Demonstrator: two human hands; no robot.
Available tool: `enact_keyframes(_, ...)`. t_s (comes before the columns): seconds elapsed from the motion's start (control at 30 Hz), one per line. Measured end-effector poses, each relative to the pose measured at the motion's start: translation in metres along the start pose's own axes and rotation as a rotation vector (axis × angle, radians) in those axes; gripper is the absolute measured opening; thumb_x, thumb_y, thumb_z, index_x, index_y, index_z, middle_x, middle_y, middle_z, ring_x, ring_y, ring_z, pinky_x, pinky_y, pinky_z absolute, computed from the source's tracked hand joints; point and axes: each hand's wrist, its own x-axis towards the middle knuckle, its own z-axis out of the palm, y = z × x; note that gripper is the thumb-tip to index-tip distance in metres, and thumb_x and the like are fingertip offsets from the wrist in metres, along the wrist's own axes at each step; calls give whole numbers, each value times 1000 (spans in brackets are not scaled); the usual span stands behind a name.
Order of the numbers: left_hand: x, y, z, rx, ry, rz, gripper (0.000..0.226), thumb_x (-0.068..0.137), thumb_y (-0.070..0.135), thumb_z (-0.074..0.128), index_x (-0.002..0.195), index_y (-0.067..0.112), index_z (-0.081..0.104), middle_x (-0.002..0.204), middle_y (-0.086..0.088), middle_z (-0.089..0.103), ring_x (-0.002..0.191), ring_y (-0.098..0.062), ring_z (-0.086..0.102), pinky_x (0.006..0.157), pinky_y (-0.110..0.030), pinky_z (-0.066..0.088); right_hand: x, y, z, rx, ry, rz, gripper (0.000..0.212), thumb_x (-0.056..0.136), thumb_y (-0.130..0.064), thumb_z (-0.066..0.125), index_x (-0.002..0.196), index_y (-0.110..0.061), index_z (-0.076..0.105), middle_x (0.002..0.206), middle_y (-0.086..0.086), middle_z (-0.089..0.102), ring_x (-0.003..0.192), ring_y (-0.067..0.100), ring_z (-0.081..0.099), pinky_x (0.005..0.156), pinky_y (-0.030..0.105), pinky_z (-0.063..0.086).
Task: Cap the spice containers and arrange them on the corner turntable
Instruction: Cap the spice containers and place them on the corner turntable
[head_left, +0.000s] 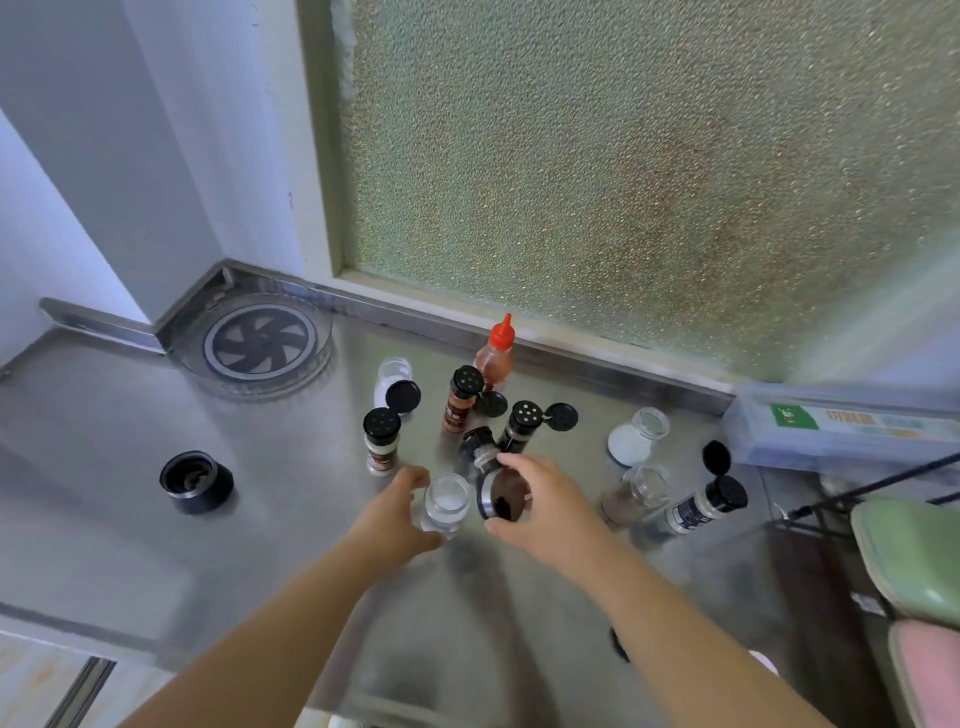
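My left hand (397, 512) grips an uncapped clear jar (445, 501) holding white powder. My right hand (540, 501) holds a black and silver grinder cap (503, 500), tilted with its hollow side towards me, right beside the jar's mouth. The clear turntable (254, 340) with a black pinwheel centre sits in the counter's back left corner with nothing on it. Several spice shakers stand behind my hands: one with a black lid (382, 439), a brown one (461, 397) and a dark one (522, 423), both with flip lids open. A lidless jar (392, 382) has a black lid (402, 396) leaning on it.
A red-capped sauce bottle (496, 351) stands by the window ledge. Two open glass jars (639, 436) (636, 493) and a shaker lying tilted (704, 501) are on the right. A black grinder top (196, 480) sits on the left. A clear plastic box (841, 428) lies far right.
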Motion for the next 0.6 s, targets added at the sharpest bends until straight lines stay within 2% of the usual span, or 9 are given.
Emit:
enact_keyframes(0.17,8,-1,10,-41,35,31,54,64,9,79,103,25,45,102,0,57,107,-23,55,90,-31,40,-14,15,-1,57,23,46,61,70,-24,74,126,-22,51,123,0,52,108,14,55,98,25,43)
enact_keyframes(0.27,10,3,14,-56,50,27,53,64,9,80,101,25,46,101,-2,58,104,-22,55,91,-34,41,-23,28,-9,56,41,69,61,69,-25,73,126,-23,51,121,-1,51,109,13,54,99,29,44)
enact_keyframes(0.4,10,11,19,-110,81,4,53,63,8,80,99,28,46,101,-4,60,103,-25,58,89,-36,44,-29,41,-24,134,86,133,58,71,-22,74,125,-24,52,117,-1,55,104,13,59,93,25,47)
enact_keyframes(0.47,11,18,21,-150,71,3,50,65,6,79,91,32,45,98,-1,59,98,-22,57,84,-32,43,-31,43,-31,380,80,208,51,74,-16,75,121,-21,55,113,0,63,98,12,64,86,20,50)
enact_keyframes(0.6,12,22,26,-172,59,23,52,66,5,78,81,40,42,95,2,59,91,-20,58,76,-27,41,-34,46,-39,1256,-33,223,34,75,-18,67,106,-5,60,91,9,73,85,20,68,75,24,54)
